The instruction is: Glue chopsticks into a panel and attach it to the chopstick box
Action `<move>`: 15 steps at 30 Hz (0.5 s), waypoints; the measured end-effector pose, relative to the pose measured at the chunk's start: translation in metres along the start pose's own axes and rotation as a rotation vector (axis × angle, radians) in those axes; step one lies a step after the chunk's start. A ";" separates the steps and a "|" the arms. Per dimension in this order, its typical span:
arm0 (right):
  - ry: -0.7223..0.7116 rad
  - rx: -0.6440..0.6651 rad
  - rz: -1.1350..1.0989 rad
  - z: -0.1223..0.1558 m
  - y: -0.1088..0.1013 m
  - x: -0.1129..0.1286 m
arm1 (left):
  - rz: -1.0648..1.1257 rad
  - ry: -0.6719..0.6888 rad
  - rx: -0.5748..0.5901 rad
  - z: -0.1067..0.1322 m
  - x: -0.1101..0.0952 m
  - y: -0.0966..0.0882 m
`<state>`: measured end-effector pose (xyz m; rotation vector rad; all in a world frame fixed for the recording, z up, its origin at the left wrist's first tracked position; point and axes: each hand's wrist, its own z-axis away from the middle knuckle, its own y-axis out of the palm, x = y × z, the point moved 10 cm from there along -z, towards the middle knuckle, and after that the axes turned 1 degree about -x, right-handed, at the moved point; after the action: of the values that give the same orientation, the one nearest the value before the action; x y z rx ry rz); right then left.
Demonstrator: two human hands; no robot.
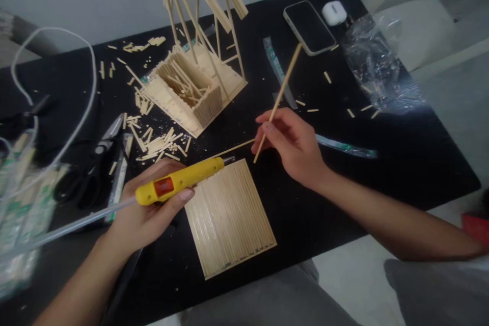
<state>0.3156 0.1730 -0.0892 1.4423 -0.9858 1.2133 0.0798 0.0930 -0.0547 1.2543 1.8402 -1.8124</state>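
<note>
A yellow hot glue gun (183, 179) with a glue stick (91, 219) trailing from its back is gripped in my left hand (153, 214). Its metal nozzle points right, just above the top edge of a flat square panel (233, 219) made of wooden sticks side by side. My right hand (292, 145) pinches a single wooden chopstick (281, 89), tilted upward toward the phone. Its lower end is near the panel's top right corner, apart from it. Another thin stick (237, 146) lies between the hands, its right end partly hidden by my right fingers.
Behind stands a wooden stick structure (208, 107) with a box and tall legs. Cut stick pieces (164, 145), scissors (86, 178) and wrapped chopsticks (26, 204) lie left. A phone (309, 28), white earbud case (334, 13) and clear plastic bag (376, 66) lie right.
</note>
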 end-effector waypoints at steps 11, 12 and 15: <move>0.030 0.015 0.009 0.004 0.006 0.001 | -0.016 0.015 0.034 -0.001 -0.002 0.006; 0.020 0.000 0.014 0.002 0.004 0.003 | -0.020 0.022 0.039 -0.002 -0.003 0.006; -0.010 -0.046 0.029 0.000 -0.002 0.006 | -0.047 0.060 0.050 -0.004 -0.009 0.007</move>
<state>0.3184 0.1738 -0.0840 1.4040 -1.0381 1.1983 0.0922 0.0919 -0.0523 1.3073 1.8825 -1.8760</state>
